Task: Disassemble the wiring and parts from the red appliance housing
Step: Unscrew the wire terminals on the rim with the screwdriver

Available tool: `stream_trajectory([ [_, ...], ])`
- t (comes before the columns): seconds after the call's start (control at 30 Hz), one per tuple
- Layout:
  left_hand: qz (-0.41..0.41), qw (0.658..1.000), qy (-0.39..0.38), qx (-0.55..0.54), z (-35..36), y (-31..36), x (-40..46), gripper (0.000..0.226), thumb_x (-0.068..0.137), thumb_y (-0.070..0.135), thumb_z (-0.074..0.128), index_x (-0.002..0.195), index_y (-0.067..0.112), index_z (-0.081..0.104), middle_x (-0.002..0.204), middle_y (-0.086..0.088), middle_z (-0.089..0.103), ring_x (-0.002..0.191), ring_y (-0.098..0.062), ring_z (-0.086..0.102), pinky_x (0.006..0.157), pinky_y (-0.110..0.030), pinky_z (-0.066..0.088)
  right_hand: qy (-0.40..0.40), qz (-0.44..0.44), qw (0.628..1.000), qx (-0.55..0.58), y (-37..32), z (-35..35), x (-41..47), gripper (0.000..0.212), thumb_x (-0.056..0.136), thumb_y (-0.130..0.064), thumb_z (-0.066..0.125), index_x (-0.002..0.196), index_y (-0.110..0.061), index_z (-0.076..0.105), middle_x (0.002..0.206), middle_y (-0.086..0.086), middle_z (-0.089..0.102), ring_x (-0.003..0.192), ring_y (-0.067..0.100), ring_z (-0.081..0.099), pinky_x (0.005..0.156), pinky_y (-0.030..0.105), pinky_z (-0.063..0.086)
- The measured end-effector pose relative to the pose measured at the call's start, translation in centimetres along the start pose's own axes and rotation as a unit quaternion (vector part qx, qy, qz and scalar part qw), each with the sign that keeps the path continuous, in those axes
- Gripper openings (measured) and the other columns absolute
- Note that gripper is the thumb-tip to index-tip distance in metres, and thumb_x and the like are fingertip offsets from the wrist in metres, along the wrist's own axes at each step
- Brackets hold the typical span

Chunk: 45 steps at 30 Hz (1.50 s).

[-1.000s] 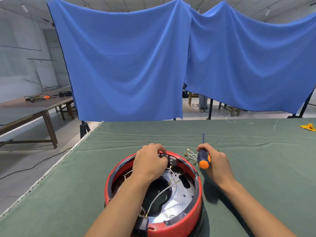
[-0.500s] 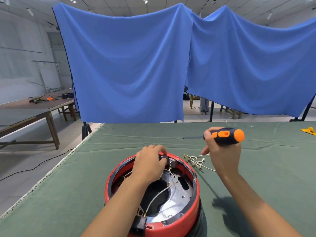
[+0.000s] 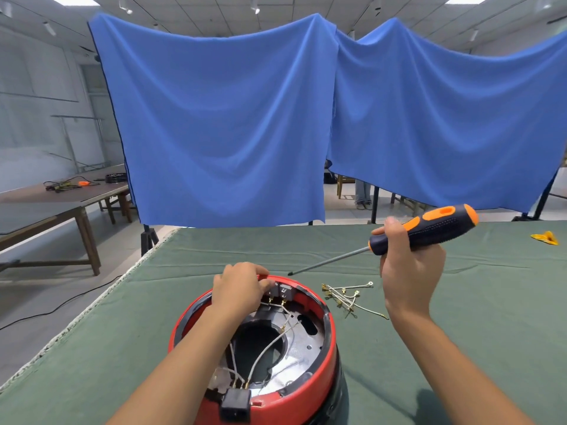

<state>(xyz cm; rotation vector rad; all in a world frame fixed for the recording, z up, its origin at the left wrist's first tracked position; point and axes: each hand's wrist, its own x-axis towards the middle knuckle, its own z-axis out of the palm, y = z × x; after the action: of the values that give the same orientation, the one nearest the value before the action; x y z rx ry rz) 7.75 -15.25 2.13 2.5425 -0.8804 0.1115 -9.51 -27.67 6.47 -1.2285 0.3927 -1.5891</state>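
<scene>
The round red appliance housing [image 3: 310,394] stands upside down on the green table near me, its silver metal plate and white wires [image 3: 267,352] exposed inside. My left hand [image 3: 241,289] rests over the far rim, its fingers curled at a small grey switch block [image 3: 283,291] mounted there. A black power socket [image 3: 234,407] sits in the near rim. My right hand [image 3: 411,271] is raised to the right of the housing and grips a black and orange screwdriver [image 3: 426,228], whose shaft points left and down toward the far rim.
A loose bundle of removed wires with brass terminals [image 3: 346,297] lies on the green cloth [image 3: 460,332] right of the housing. A yellow item [image 3: 546,237] lies at the far right. Blue drapes [image 3: 233,124] hang behind the table. A wooden table [image 3: 46,207] stands at left.
My right hand has lifted the screwdriver off the table and turned it, so its tip now points left toward the housing. My left hand stays on the far rim.
</scene>
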Motion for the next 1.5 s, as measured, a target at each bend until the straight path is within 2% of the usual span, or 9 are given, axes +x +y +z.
stream_trajectory([
  [0.17,0.001,0.999,0.047,0.024,0.4,-0.1,-0.9,0.033,0.093,0.048,0.049,0.122,0.036,0.059,0.122,0.001,0.058,0.118,-0.022,0.045,0.096,-0.037,0.032,-0.027,-0.036,0.998,-0.039,0.9,0.3,-0.9,0.028,0.079,-0.021,0.055,0.051,-0.018,0.06,0.047,-0.012,0.059,0.047,0.0,0.052,0.052,0.009,0.038],
  [0.47,-0.037,0.995,0.001,0.091,-0.4,0.7,-1.3,0.029,0.097,0.042,0.042,0.116,0.03,0.061,0.123,-0.003,0.058,0.121,-0.026,0.041,0.093,-0.039,0.033,-0.035,-0.046,0.997,-0.058,2.0,0.0,-1.6,0.028,0.078,-0.023,0.055,0.05,-0.017,0.059,0.045,-0.013,0.059,0.048,-0.001,0.054,0.053,0.007,0.038],
  [0.6,-0.051,0.988,0.016,0.146,0.4,1.0,-2.4,0.036,0.098,0.042,0.032,0.122,0.025,0.053,0.127,-0.005,0.052,0.121,-0.026,0.037,0.093,-0.042,0.031,-0.031,-0.048,0.996,-0.062,2.3,0.2,-1.9,0.028,0.078,-0.022,0.055,0.05,-0.018,0.059,0.044,-0.015,0.057,0.048,-0.002,0.054,0.052,0.006,0.037],
  [0.73,0.014,0.994,0.06,0.086,0.8,0.1,-2.4,0.036,0.097,0.031,0.034,0.13,0.027,0.047,0.13,-0.001,0.05,0.122,-0.022,0.038,0.095,-0.037,0.031,-0.028,-0.047,0.997,-0.059,2.4,0.3,-2.1,0.028,0.079,-0.022,0.055,0.051,-0.018,0.059,0.044,-0.016,0.056,0.048,-0.002,0.053,0.051,0.006,0.037],
  [1.0,0.104,0.994,0.032,-0.013,0.5,-0.4,-2.6,0.061,0.077,0.007,0.048,0.135,0.029,0.049,0.135,0.005,0.052,0.127,-0.017,0.04,0.108,-0.03,0.027,-0.044,-0.056,0.996,-0.056,2.5,0.4,-2.6,0.028,0.078,-0.023,0.057,0.05,-0.022,0.058,0.046,-0.014,0.058,0.049,-0.002,0.055,0.053,0.006,0.038],
  [1.07,0.124,0.991,0.028,-0.027,0.4,-0.2,-2.8,0.063,0.074,0.005,0.049,0.132,0.029,0.053,0.133,0.005,0.054,0.126,-0.018,0.042,0.108,-0.03,0.028,-0.066,-0.064,0.994,-0.063,2.3,0.5,-2.8,0.028,0.075,-0.032,0.057,0.051,-0.017,0.06,0.047,-0.012,0.058,0.049,-0.001,0.054,0.052,0.007,0.038],
  [1.23,0.132,0.991,0.021,-0.013,0.5,-0.2,-3.0,0.065,0.074,0.006,0.05,0.134,0.032,0.049,0.136,0.008,0.05,0.127,-0.016,0.039,0.107,-0.03,0.025,-0.101,-0.082,0.986,-0.107,1.8,1.3,-3.1,0.053,0.07,-0.045,0.052,0.06,0.006,0.057,0.057,0.015,0.056,0.046,0.011,0.048,0.048,0.019,0.038],
  [1.37,0.132,0.991,0.02,-0.018,0.5,-0.2,-2.9,0.065,0.073,0.007,0.051,0.133,0.032,0.049,0.135,0.011,0.051,0.125,-0.015,0.041,0.107,-0.03,0.028,-0.12,-0.083,0.979,-0.145,1.1,2.4,-2.2,0.047,0.071,-0.042,0.05,0.059,0.003,0.054,0.056,0.016,0.054,0.051,0.024,0.05,0.051,0.034,0.039],
  [1.5,0.119,0.992,0.026,-0.031,0.5,0.0,-2.9,0.06,0.073,0.012,0.052,0.131,0.029,0.052,0.13,0.007,0.056,0.121,-0.019,0.045,0.101,-0.03,0.031,-0.098,-0.075,0.967,-0.224,1.3,4.3,-0.4,0.032,0.071,-0.037,0.049,0.051,-0.012,0.047,0.048,0.007,0.053,0.047,0.018,0.048,0.049,0.032,0.037],
])
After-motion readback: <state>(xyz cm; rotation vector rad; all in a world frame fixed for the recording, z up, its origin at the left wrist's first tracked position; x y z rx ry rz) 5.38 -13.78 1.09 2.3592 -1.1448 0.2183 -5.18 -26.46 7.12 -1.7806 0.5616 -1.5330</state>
